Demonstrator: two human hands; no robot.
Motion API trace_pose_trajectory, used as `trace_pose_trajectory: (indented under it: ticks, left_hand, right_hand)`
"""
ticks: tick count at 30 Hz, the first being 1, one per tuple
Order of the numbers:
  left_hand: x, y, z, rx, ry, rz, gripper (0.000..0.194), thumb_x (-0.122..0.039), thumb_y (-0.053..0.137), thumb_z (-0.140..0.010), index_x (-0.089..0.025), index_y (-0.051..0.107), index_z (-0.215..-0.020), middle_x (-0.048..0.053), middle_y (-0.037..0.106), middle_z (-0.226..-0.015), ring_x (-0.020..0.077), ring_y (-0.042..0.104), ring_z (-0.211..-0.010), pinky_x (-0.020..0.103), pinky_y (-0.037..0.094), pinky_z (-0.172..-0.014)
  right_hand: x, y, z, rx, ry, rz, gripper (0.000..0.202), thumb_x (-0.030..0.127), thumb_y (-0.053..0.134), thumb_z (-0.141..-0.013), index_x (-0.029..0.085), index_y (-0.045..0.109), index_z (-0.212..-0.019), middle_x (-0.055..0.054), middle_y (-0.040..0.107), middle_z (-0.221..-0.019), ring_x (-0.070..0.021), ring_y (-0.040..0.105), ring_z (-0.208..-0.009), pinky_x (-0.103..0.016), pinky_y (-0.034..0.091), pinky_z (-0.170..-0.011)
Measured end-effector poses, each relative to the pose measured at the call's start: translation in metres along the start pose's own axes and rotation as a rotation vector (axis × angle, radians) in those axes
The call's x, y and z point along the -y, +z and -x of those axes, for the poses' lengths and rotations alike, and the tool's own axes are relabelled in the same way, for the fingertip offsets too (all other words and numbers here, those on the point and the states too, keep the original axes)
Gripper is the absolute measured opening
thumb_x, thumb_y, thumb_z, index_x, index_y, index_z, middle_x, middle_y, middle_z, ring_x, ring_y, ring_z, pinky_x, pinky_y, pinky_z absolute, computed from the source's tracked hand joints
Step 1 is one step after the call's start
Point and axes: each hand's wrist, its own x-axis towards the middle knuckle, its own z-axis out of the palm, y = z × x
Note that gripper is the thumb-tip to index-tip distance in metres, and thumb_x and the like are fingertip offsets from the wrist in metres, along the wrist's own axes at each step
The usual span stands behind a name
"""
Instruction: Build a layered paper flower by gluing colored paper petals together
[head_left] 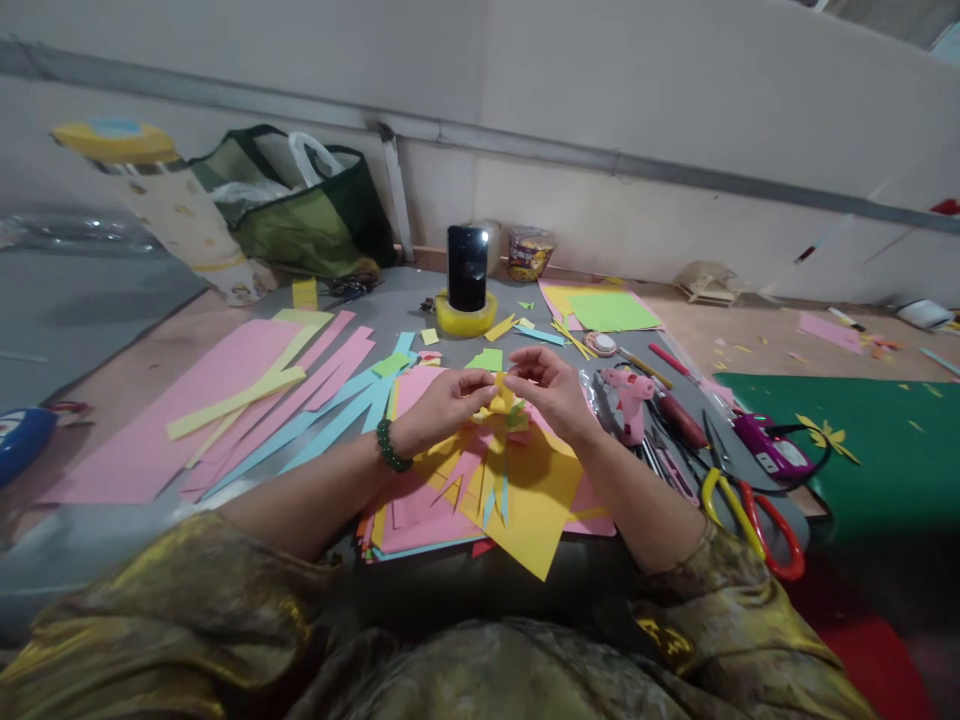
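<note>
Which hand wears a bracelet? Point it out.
The left hand, with a green beaded bracelet around its wrist; the right hand wears none.

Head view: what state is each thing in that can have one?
Left hand: closed on yellow paper.
Right hand: closed on yellow paper.
Phone: upright, screen mostly dark.
Green bag: open-topped.
Scissors: handles spread apart.
Tumbler: lid on.
Pink glue gun: set down; power, cannot tell.

Hands (498, 392) raised together, fingertips pinched, elbows bent
</note>
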Motion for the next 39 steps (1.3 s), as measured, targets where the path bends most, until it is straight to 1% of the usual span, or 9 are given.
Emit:
trace_pose_trajectory:
  ticks: [6,11,14,16,21,24,28,33,39]
  left_hand:
    - [-0.001,0.004,0.002,0.020,-0.072,0.089,0.046,-0.059,0.077,-0.070,-0.018,0.064,-0.085,0.004,0.068,-0.085,0.0193,0.066,-0.081,0.031,0.053,-0.072]
    - [0.006,0.006,0.003,0.014,-0.060,0.093,0.049,-0.056,0.078,-0.071,-0.018,0.060,-0.097,0.004,0.068,-0.088,0.0210,0.069,-0.084,0.032,0.057,-0.071]
    - [0.010,0.007,0.004,-0.139,0.086,-0.081,0.053,-0.047,0.078,-0.072,-0.020,0.056,-0.112,0.006,0.066,-0.105,0.0182,0.068,-0.083,0.033,0.058,-0.072]
    - [0.012,0.007,0.005,-0.223,0.197,-0.294,0.043,-0.041,0.076,-0.077,-0.020,0.058,-0.110,0.006,0.065,-0.108,0.0171,0.066,-0.079,0.033,0.058,-0.072]
    - [0.011,0.005,0.008,-0.272,0.382,-0.613,0.020,-0.031,0.070,-0.085,-0.019,0.065,-0.100,0.006,0.066,-0.101,0.0196,0.064,-0.082,0.033,0.056,-0.074]
    - [0.007,0.009,0.013,-0.230,0.445,-0.602,0.019,-0.027,0.069,-0.084,-0.019,0.068,-0.101,0.006,0.065,-0.100,0.0173,0.062,-0.078,0.030,0.055,-0.071]
    - [0.003,0.022,0.026,-0.071,0.427,-0.500,0.022,-0.025,0.069,-0.082,-0.021,0.070,-0.104,0.004,0.063,-0.096,0.0132,0.058,-0.069,0.027,0.054,-0.064]
    - [0.000,0.037,0.039,0.039,0.424,-0.455,0.022,-0.016,0.065,-0.078,-0.021,0.066,-0.099,0.003,0.063,-0.099,0.0125,0.055,-0.069,0.028,0.054,-0.066]
    - [0.002,0.042,0.041,0.106,0.342,-0.476,0.022,-0.014,0.063,-0.075,-0.021,0.061,-0.095,0.001,0.062,-0.091,0.0143,0.054,-0.070,0.029,0.053,-0.068]
  right_hand:
    - [-0.002,0.005,0.001,-0.147,-0.070,0.025,0.034,0.040,0.077,-0.065,0.023,0.060,-0.088,0.003,0.064,-0.072,-0.0134,0.060,-0.068,-0.029,0.049,-0.065]
    - [-0.002,0.009,0.005,-0.173,-0.130,0.110,0.031,0.041,0.073,-0.069,0.023,0.059,-0.090,0.002,0.065,-0.074,-0.0138,0.062,-0.069,-0.030,0.052,-0.067]
    - [-0.001,0.011,0.007,-0.178,-0.124,0.103,0.032,0.042,0.072,-0.069,0.024,0.057,-0.090,0.004,0.061,-0.071,-0.0129,0.060,-0.066,-0.030,0.053,-0.066]
    - [0.001,0.013,0.007,-0.184,-0.105,0.076,0.032,0.042,0.070,-0.068,0.024,0.055,-0.090,0.006,0.058,-0.068,-0.0125,0.059,-0.063,-0.030,0.054,-0.065]
    - [0.016,0.012,0.012,-0.153,-0.066,0.181,0.029,0.039,0.065,-0.066,0.023,0.054,-0.088,0.007,0.054,-0.064,-0.0123,0.056,-0.059,-0.030,0.051,-0.060]
    - [0.030,0.005,0.028,-0.114,-0.073,0.307,0.026,0.036,0.061,-0.069,0.023,0.052,-0.090,0.006,0.055,-0.064,-0.0127,0.056,-0.058,-0.030,0.050,-0.059]
    - [0.039,-0.006,0.062,-0.062,-0.071,0.423,0.022,0.033,0.059,-0.075,0.024,0.051,-0.094,0.006,0.054,-0.065,-0.0130,0.055,-0.058,-0.029,0.047,-0.058]
    - [0.030,-0.010,0.094,-0.086,0.035,0.384,0.025,0.034,0.060,-0.077,0.024,0.050,-0.097,0.006,0.055,-0.066,-0.0129,0.055,-0.056,-0.028,0.046,-0.055]
    - [0.022,-0.010,0.106,-0.177,-0.008,0.404,0.028,0.034,0.060,-0.077,0.023,0.052,-0.101,0.007,0.052,-0.063,-0.0121,0.053,-0.052,-0.026,0.042,-0.051]
